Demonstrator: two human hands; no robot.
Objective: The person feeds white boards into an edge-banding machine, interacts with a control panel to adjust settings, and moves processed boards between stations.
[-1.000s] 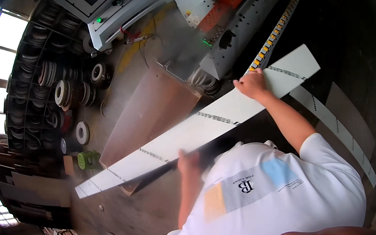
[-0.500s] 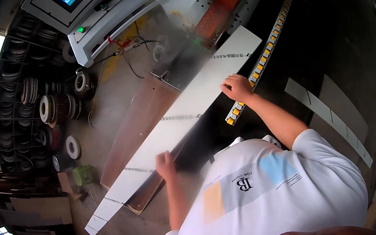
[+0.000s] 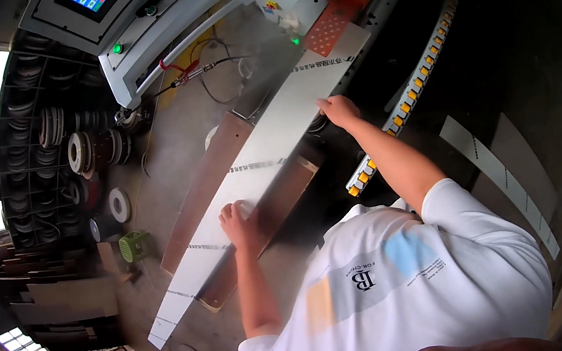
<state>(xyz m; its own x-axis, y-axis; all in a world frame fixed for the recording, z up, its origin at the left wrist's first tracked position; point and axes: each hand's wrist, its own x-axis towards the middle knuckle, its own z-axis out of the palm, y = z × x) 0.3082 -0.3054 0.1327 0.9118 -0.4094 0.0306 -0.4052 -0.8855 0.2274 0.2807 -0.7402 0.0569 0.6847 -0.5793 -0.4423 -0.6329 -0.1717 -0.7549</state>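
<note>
A long white panel [image 3: 256,152] with printed lines of dark marks slants from the lower left up to the machine. Its far end meets the perforated orange plate [image 3: 327,34]. My right hand [image 3: 342,111] is closed on the panel's near long edge, toward that far end. Farther down, my left hand [image 3: 237,223] lies on the panel's face near the same edge, fingers apart. Beneath the panel is a brown board support [image 3: 207,186], showing on both sides of it. What my right fingertips do under the edge is hidden.
A grey control console [image 3: 169,44] with a lit screen stands at the upper left. A rail with yellow rollers [image 3: 406,107] runs past my right forearm. Another white strip [image 3: 500,177] is at the right. Rolls of edge banding [image 3: 80,152] fill racks at the left, near a green stool [image 3: 134,245].
The panel has turned slightly and its far end now reaches the orange plate. My left hand has gone from a closed grip at the edge to spread fingers on the face.
</note>
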